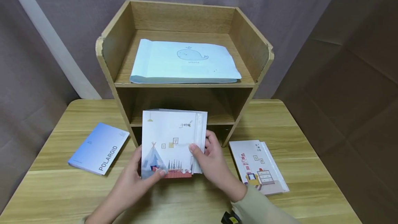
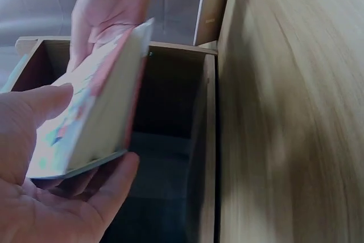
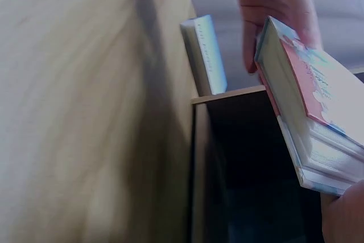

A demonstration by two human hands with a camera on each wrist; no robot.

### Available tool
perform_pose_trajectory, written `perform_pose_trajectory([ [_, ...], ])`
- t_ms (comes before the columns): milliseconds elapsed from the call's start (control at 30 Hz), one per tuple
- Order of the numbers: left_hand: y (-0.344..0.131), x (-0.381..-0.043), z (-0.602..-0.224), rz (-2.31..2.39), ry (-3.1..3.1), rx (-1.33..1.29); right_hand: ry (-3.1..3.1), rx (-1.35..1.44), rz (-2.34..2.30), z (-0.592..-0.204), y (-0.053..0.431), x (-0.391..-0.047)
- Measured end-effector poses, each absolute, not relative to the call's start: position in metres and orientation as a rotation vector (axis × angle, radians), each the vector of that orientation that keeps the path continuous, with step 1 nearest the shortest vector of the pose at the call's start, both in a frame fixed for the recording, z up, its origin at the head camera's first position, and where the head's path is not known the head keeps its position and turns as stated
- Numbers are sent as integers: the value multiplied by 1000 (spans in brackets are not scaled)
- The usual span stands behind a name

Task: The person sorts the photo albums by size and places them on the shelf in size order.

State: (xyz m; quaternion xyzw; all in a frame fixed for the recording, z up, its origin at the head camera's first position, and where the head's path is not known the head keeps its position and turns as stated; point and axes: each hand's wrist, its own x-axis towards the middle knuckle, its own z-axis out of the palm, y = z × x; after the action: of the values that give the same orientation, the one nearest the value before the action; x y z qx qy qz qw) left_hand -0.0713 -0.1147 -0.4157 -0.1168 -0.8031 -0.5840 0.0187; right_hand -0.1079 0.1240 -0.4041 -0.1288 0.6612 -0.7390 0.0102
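Both hands hold a thick photo album [image 1: 168, 130] up in front of the wooden shelf unit. Its white cover shows a blue tent, small picture frames and a red strip along the bottom. My left hand [image 1: 130, 179] grips the lower left corner, thumb on the cover and fingers underneath, as the left wrist view of the album [image 2: 108, 118] shows. On the right edge, my right hand [image 1: 214, 163] pinches the album with its thumb on the front. In the right wrist view the album's [image 3: 318, 92] page edges face the camera.
The wooden shelf unit [image 1: 183, 16] stands at the table's back, with a light-blue whale album [image 1: 161, 61] lying on top. A blue POLAROID album [image 1: 96, 148] lies left on the table [image 1: 49, 189]. Another white album [image 1: 255, 165] with furniture drawings lies right, near my right forearm.
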Motion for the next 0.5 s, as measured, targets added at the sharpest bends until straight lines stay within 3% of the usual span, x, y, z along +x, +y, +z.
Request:
perform_pose_trajectory([
  [500, -110, -77, -419, -1982, -2303, -286, 2104, -395, -2265, -367, 114, -112],
])
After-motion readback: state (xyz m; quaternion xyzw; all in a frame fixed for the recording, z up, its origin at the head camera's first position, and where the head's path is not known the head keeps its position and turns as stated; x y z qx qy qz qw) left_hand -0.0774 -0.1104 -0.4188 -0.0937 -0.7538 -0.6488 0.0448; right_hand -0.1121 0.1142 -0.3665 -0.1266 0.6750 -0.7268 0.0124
